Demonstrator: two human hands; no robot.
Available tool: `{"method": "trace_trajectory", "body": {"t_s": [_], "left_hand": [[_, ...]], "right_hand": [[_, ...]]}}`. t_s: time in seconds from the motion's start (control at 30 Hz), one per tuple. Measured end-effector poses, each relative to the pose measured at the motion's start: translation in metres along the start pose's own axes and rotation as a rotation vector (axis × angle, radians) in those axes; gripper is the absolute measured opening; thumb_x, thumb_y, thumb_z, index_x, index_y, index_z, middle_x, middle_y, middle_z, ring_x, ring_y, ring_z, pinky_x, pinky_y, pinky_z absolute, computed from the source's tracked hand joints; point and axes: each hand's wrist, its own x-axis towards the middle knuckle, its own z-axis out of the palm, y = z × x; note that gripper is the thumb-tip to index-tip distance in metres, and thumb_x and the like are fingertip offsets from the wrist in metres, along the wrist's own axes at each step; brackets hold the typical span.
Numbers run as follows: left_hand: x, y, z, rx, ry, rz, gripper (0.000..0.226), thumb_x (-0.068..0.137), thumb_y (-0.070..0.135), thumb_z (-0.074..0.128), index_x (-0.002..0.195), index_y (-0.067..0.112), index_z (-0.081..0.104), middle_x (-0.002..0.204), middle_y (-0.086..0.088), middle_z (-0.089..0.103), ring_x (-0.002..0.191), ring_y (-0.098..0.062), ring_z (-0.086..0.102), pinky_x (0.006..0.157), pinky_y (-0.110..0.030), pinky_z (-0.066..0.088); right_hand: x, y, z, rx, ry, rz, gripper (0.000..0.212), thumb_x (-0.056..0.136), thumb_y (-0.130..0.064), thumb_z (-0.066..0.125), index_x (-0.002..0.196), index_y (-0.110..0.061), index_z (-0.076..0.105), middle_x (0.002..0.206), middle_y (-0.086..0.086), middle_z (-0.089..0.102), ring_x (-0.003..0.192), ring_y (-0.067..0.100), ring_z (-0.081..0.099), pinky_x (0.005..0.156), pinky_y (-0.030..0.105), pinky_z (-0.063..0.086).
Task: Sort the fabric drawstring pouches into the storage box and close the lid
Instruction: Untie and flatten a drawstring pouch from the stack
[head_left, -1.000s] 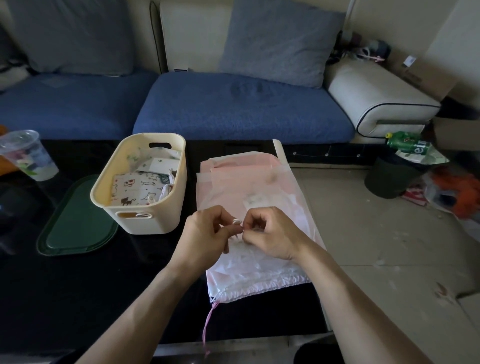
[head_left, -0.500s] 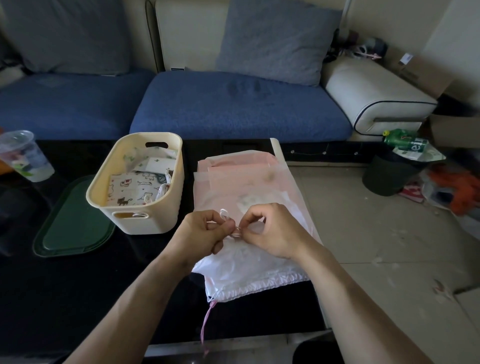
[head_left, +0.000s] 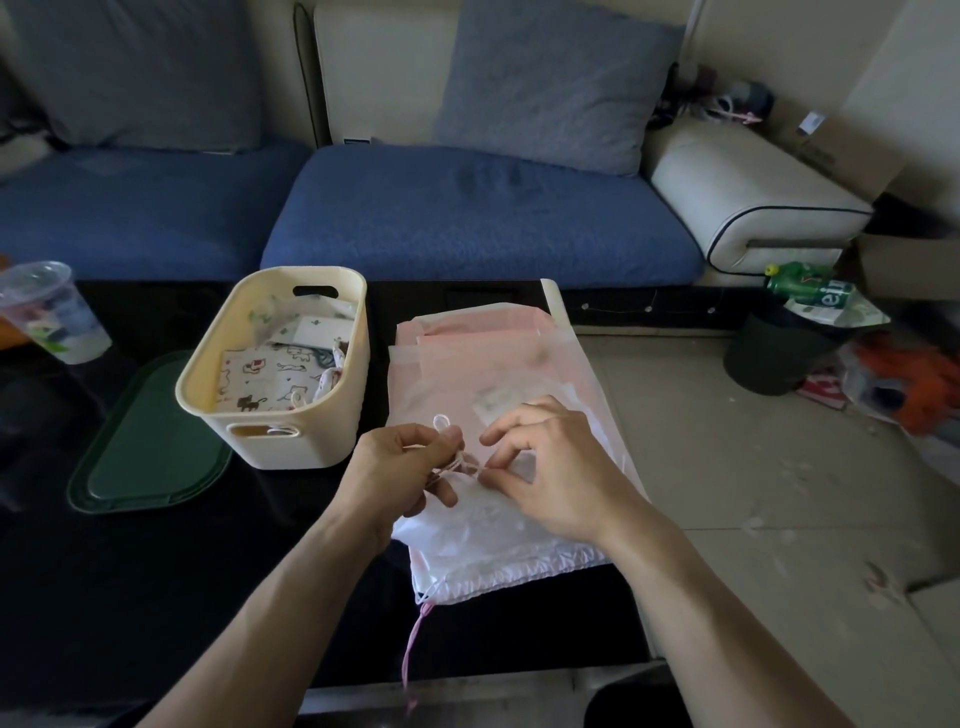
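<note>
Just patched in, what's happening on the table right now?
A person is working a thin pink-white drawstring over a white pouch lying on a stack of pink pouches. The left hand grips the cord; the right hand pinches its other end. The cream storage box beside them already holds some printed pouches. Its green lid lies flat on the table, not yet on.

A black glossy table (head_left: 130, 597) fills the lower left of the frame. On it sit a cream storage box (head_left: 291, 441), a green lid (head_left: 150, 447) to its left, a plastic cup (head_left: 52, 312) at far left, and a stack of pink and white pouches (head_left: 498, 540) at centre.
</note>
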Motion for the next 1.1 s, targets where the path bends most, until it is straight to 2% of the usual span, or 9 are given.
{"method": "trace_trajectory", "body": {"t_s": [0.07, 0.17, 0.27, 0.43, 0.6, 0.77, 0.87, 0.97, 1.1], "left_hand": [[0.002, -0.001, -0.001, 0.056, 0.065, 0.041, 0.034, 0.093, 0.031, 0.069, 0.086, -0.002, 0.069, 0.077, -0.007, 0.076, 0.043, -0.015, 0.055, 0.042, -0.023, 0.032], [0.005, -0.001, -0.005, 0.195, 0.146, 0.104, 0.031, 0.092, 0.033, 0.068, 0.083, 0.004, 0.07, 0.075, -0.001, 0.076, 0.043, -0.016, 0.055, 0.044, -0.019, 0.038], [0.006, 0.0, -0.006, 0.334, 0.177, 0.164, 0.03, 0.093, 0.035, 0.067, 0.079, 0.009, 0.07, 0.071, 0.007, 0.075, 0.039, -0.012, 0.053, 0.047, -0.012, 0.042], [0.008, -0.003, -0.006, 0.394, 0.225, 0.198, 0.026, 0.093, 0.033, 0.068, 0.077, 0.012, 0.071, 0.07, 0.008, 0.074, 0.043, -0.016, 0.06, 0.049, -0.015, 0.049], [0.011, 0.0, -0.011, 0.285, 0.177, 0.146, 0.026, 0.093, 0.031, 0.068, 0.086, 0.006, 0.07, 0.075, 0.003, 0.076, 0.045, -0.014, 0.06, 0.046, -0.018, 0.043], [0.014, 0.009, -0.029, 0.079, -0.102, -0.005, 0.04, 0.078, 0.034, 0.072, 0.099, -0.001, 0.067, 0.095, -0.011, 0.076, 0.06, -0.017, 0.067, 0.048, -0.024, 0.04], [0.014, 0.013, -0.04, 0.037, -0.277, -0.033, 0.05, 0.07, 0.036, 0.079, 0.099, -0.003, 0.064, 0.103, -0.015, 0.075, 0.064, -0.018, 0.069, 0.046, -0.02, 0.043], [0.015, 0.013, -0.048, -0.018, -0.368, -0.032, 0.055, 0.058, 0.033, 0.092, 0.091, 0.001, 0.063, 0.105, -0.02, 0.073, 0.063, -0.018, 0.07, 0.044, -0.019, 0.041], [0.009, 0.019, -0.04, 0.203, -0.246, 0.001, 0.044, 0.071, 0.018, 0.086, 0.094, -0.011, 0.063, 0.08, -0.023, 0.072, 0.051, -0.016, 0.065, 0.043, -0.02, 0.042]], "right_hand": [[-0.005, -0.003, -0.005, 0.025, -0.099, 0.067, 0.015, 0.081, -0.034, 0.081, 0.069, -0.033, 0.073, 0.116, -0.024, 0.06, 0.121, 0.003, 0.045, 0.106, 0.044, 0.039], [-0.01, -0.008, -0.013, 0.006, -0.244, 0.118, 0.018, 0.081, -0.031, 0.08, 0.065, -0.031, 0.071, 0.13, -0.024, 0.053, 0.129, 0.002, 0.041, 0.111, 0.038, 0.036], [-0.012, -0.012, -0.021, -0.051, -0.372, 0.152, 0.013, 0.078, -0.025, 0.079, 0.066, -0.025, 0.074, 0.137, -0.027, 0.052, 0.128, -0.003, 0.04, 0.107, 0.033, 0.034], [-0.014, -0.01, -0.025, -0.071, -0.509, 0.228, 0.013, 0.072, -0.027, 0.077, 0.062, -0.024, 0.068, 0.142, -0.025, 0.05, 0.128, 0.002, 0.048, 0.102, 0.036, 0.044], [-0.016, -0.003, -0.029, -0.066, -0.362, 0.246, 0.014, 0.077, -0.026, 0.077, 0.066, -0.022, 0.069, 0.138, -0.02, 0.055, 0.124, 0.003, 0.051, 0.099, 0.032, 0.04], [-0.019, 0.008, -0.037, 0.22, -0.066, 0.221, 0.013, 0.08, -0.023, 0.082, 0.07, -0.028, 0.075, 0.119, -0.025, 0.065, 0.113, -0.009, 0.057, 0.101, 0.025, 0.043], [-0.019, 0.011, -0.041, 0.417, -0.098, 0.284, 0.012, 0.077, -0.018, 0.079, 0.067, -0.025, 0.074, 0.119, -0.023, 0.068, 0.119, -0.006, 0.057, 0.106, 0.037, 0.044], [-0.02, 0.014, -0.046, 0.506, -0.165, 0.334, 0.009, 0.068, -0.021, 0.068, 0.06, -0.024, 0.07, 0.118, -0.019, 0.07, 0.118, -0.003, 0.059, 0.107, 0.038, 0.041], [-0.02, 0.019, -0.053, 0.505, -0.315, 0.365, 0.01, 0.066, -0.021, 0.061, 0.057, -0.019, 0.065, 0.12, -0.019, 0.07, 0.116, 0.0, 0.06, 0.105, 0.039, 0.039]]}}
